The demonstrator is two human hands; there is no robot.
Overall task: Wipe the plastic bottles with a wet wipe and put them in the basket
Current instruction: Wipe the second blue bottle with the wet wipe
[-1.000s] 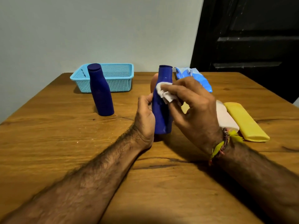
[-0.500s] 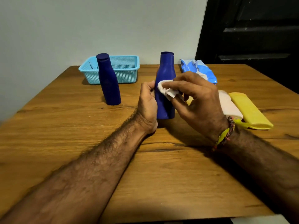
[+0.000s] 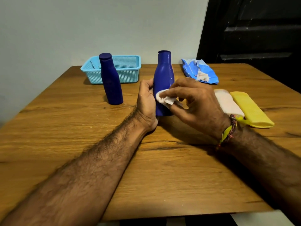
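A dark blue plastic bottle (image 3: pixel 163 74) stands upright on the wooden table (image 3: pixel 81 128) near the middle. My left hand (image 3: pixel 145 103) grips its lower body from the left. My right hand (image 3: pixel 197 105) pinches a crumpled white wet wipe (image 3: pixel 163 98) against the bottle's lower front. A second dark blue bottle (image 3: pixel 110 80) stands alone to the left, in front of the light blue mesh basket (image 3: pixel 128 69) at the back. Nothing shows inside the basket.
A torn blue wipe packet (image 3: pixel 199 70) lies at the back right. A pale pink bottle (image 3: pixel 228 101) and a yellow bottle (image 3: pixel 250 110) lie side by side on the right, behind my right wrist. A dark door stands behind the table's right side.
My right hand has slid the wipe down the bottle from near its shoulder to its lower body. My left hand has kept its grip. The camera view has shifted.
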